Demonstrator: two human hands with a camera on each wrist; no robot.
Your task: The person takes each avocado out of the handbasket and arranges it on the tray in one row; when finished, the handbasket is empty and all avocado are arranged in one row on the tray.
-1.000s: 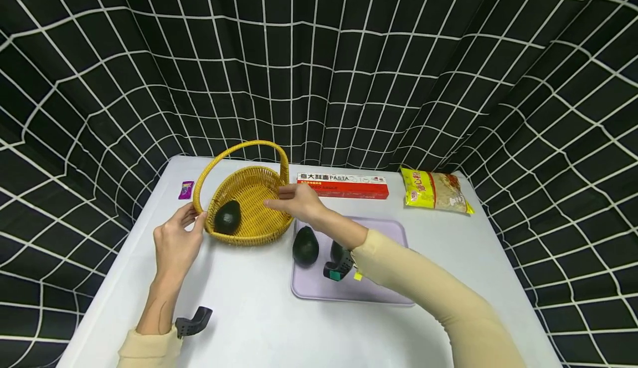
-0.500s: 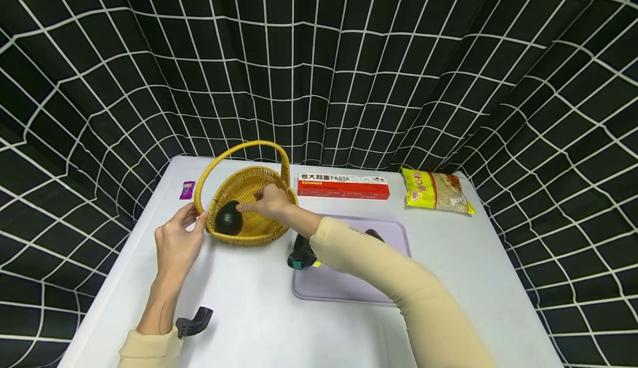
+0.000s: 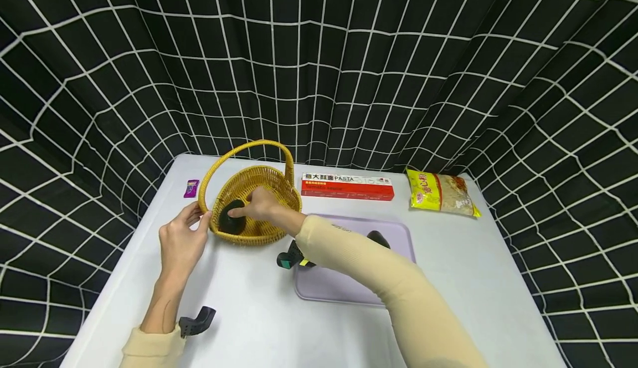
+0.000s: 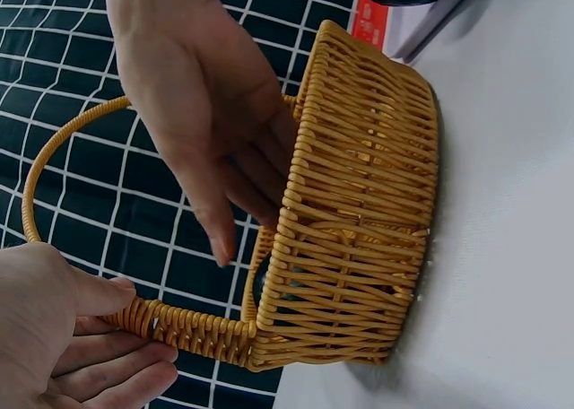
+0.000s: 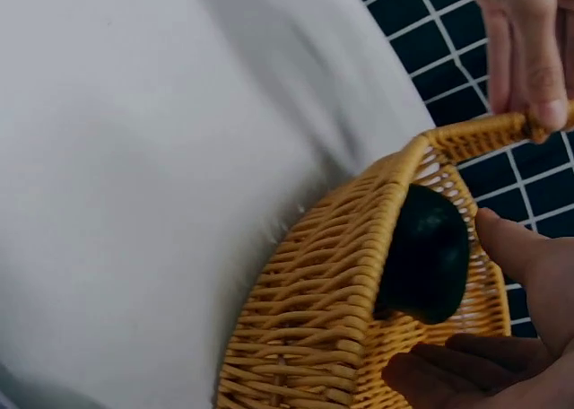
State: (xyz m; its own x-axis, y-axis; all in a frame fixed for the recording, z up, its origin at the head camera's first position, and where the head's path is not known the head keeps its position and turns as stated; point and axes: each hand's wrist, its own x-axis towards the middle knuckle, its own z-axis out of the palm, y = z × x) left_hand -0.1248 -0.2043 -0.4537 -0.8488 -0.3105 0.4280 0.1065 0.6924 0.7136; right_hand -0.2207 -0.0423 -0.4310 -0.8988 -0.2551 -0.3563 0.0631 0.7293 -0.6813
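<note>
A yellow wicker basket (image 3: 256,239) with a tall hoop handle (image 3: 249,145) stands at the back left of the table. My left hand (image 3: 183,240) pinches the base of that handle between thumb and fingers, as the left wrist view also shows. Inside the basket, at its left end, lies a dark green avocado (image 5: 429,252). My right hand (image 3: 263,204) reaches in over the right rim, its thumb (image 5: 511,243) and fingers (image 5: 457,369) spread apart on either side of the avocado. In the right wrist view a gap shows between thumb and avocado.
A lilac tray (image 3: 344,296) lies right of the basket, partly covered by the right sleeve; an avocado (image 3: 379,239) shows on it. Behind stand a red and white pasta box (image 3: 347,187) and a yellow noodle bag (image 3: 442,193). A small purple packet (image 3: 191,188) lies left of the basket.
My right hand has moved left and down from the basket's right rim to the avocado inside. The left hand keeps its hold on the handle.
</note>
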